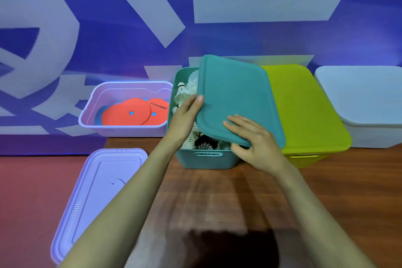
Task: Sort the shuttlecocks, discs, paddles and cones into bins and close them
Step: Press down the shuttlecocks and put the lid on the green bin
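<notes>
Far left, near edge of table (217, 198): lilac lid (97, 191) lying flat, off its box. Behind it, lilac bin (87, 111) open, with orange discs (126, 115) overlapping flat on its floor. Next right: teal bin (206, 161), full of shuttlecocks (185, 91), white feather skirts plus at least one dark one near the front wall. Left hand (185, 117) is at the left edge of the teal lid (235, 98), one digit laid over the rim and the rest curled below it, so it grips that edge. The lid sits tilted and skewed over the bin, its right side overlapping the lid of the lime-green bin (304, 111); not yet seated. Right hand (258, 143) holds the lid's near corner, fingers spread fairly flat on top, thumb tucked beneath, a pinch. Far right: white bin (365, 98), lidded. Handling judgement: the lid looks like thin moulded plastic, light, fairly stiff, smooth-topped, so holding by the rim on two sides seems best for squaring it up. The shuttlecocks are light and crushable; any feathers above the rim could be bent when the lid is pressed down.
</notes>
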Action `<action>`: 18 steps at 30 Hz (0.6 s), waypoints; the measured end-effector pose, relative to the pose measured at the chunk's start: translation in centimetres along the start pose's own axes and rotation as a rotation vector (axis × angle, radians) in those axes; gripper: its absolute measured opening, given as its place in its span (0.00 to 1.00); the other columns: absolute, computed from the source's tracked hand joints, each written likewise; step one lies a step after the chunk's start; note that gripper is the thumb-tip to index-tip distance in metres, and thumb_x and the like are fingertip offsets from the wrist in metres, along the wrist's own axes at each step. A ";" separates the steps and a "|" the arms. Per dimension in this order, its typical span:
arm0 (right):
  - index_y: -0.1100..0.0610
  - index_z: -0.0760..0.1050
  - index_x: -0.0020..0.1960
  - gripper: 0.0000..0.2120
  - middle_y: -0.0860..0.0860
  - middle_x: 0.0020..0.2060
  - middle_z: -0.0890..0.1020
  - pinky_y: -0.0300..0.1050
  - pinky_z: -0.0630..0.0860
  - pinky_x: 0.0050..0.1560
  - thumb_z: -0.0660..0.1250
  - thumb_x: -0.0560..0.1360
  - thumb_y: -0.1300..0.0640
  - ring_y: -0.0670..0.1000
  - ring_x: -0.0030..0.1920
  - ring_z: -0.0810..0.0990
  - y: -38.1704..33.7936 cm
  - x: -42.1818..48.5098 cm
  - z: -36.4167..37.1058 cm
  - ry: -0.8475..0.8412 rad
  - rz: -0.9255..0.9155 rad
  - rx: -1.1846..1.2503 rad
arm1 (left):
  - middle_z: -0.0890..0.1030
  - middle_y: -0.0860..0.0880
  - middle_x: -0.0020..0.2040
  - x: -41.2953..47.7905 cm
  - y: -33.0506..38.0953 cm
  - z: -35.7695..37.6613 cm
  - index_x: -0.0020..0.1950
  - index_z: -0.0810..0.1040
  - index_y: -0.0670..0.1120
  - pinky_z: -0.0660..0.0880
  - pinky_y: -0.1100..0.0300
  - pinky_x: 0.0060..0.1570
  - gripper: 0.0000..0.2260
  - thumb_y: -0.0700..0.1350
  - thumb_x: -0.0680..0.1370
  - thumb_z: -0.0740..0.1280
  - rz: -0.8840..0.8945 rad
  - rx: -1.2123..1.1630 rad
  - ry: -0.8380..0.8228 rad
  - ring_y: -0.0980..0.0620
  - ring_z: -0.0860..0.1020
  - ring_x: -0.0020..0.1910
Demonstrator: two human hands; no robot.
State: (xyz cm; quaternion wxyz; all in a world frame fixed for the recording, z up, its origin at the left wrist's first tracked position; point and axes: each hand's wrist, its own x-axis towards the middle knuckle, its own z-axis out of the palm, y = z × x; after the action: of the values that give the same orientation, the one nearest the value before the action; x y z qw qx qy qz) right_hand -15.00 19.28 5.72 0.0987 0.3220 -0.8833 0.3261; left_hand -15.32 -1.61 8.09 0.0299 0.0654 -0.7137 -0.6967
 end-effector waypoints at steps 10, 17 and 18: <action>0.51 0.76 0.64 0.23 0.50 0.63 0.78 0.52 0.67 0.65 0.61 0.70 0.48 0.51 0.64 0.76 -2.1 2.2 5.2 -0.181 -0.188 -0.143 | 0.65 0.48 0.73 -1.9 -2.3 -4.5 0.72 0.66 0.43 0.53 0.67 0.67 0.19 0.39 0.81 0.58 0.055 0.549 0.216 0.52 0.56 0.76; 0.49 0.70 0.69 0.26 0.48 0.70 0.69 0.47 0.53 0.74 0.66 0.73 0.43 0.49 0.72 0.64 -1.2 2.9 6.6 -0.364 -0.158 -0.096 | 0.64 0.50 0.74 -1.7 -4.2 -5.3 0.75 0.61 0.45 0.54 0.68 0.67 0.21 0.38 0.81 0.56 0.029 0.561 0.165 0.53 0.58 0.74; 0.49 0.69 0.69 0.28 0.47 0.71 0.68 0.48 0.53 0.75 0.66 0.72 0.41 0.48 0.73 0.61 -1.1 2.9 6.5 -0.393 -0.100 -0.032 | 0.63 0.49 0.74 -1.6 -4.5 -5.2 0.75 0.60 0.44 0.54 0.71 0.65 0.22 0.37 0.81 0.55 0.027 0.560 0.152 0.53 0.60 0.74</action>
State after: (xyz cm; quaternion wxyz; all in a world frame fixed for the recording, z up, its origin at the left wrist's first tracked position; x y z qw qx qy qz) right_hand -16.32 13.04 2.41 -0.0544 0.4211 -0.8737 0.2375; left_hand -12.80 -6.68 3.79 0.0734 0.1135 -0.8747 -0.4653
